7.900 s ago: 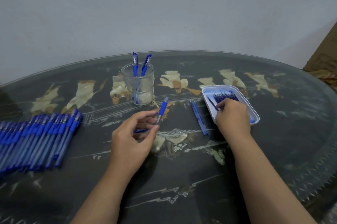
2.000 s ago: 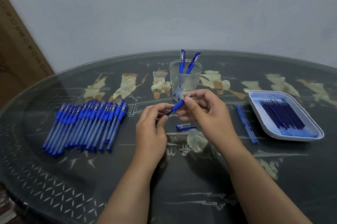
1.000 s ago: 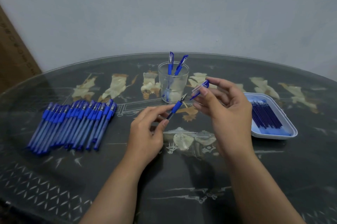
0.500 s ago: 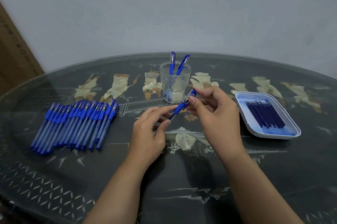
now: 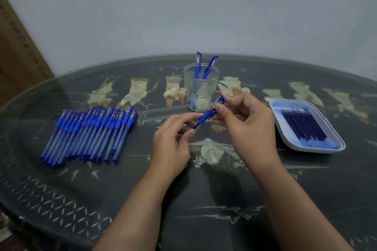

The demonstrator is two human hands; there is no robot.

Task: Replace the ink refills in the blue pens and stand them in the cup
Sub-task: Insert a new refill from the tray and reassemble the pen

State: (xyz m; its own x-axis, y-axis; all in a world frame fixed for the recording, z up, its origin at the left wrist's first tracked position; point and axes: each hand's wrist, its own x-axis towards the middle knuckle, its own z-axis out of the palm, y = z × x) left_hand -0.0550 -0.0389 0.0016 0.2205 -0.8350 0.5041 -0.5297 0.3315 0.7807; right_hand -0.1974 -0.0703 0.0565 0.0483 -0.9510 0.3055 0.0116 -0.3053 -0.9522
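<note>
left hand (image 5: 171, 145), right hand (image 5: 245, 126): hold pen (image 5: 206, 117) | cup (image 5: 212, 89): two pens (image 5: 197, 67)

We look through one wide-angle view from head height, facing forward and down over a dark, glass-topped round table (image 5: 306, 199). The left hand (image 5: 171, 144) and right hand (image 5: 248, 128) sit close, mid-frame. A pale grey plastered wall (image 5: 183, 5) fills the top.
</note>
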